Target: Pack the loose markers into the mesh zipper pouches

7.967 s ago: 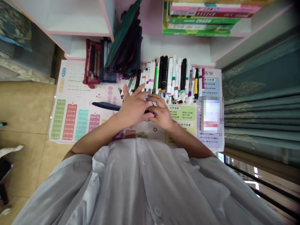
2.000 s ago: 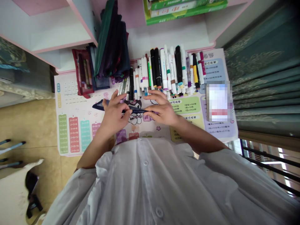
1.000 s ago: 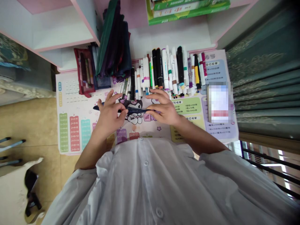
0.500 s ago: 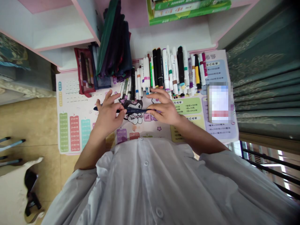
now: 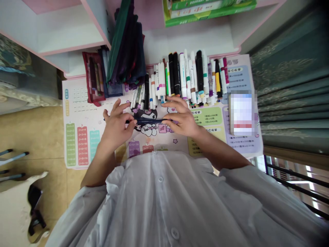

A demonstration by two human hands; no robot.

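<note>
A flat dark blue pencil case (image 5: pixel 146 120) lies across the printed desk mat (image 5: pixel 84 137). My left hand (image 5: pixel 117 124) pinches its left part with thumb and fingers. My right hand (image 5: pixel 181 118) grips its right end, fingers curled over it. Just behind both hands lies a row of several marker pens (image 5: pixel 185 80) with white, black and coloured barrels, side by side.
A red mesh pouch (image 5: pixel 93 77) and a stack of dark fabric cases (image 5: pixel 127 48) stand at the back left under a pink-edged shelf. Green books (image 5: pixel 208 8) sit on the shelf above. A blurred card (image 5: pixel 241 112) lies at the right; green curtain beyond.
Both hands have stayed on the pencil case, which has shifted slightly away from me. The left hand now covers more of its left end.
</note>
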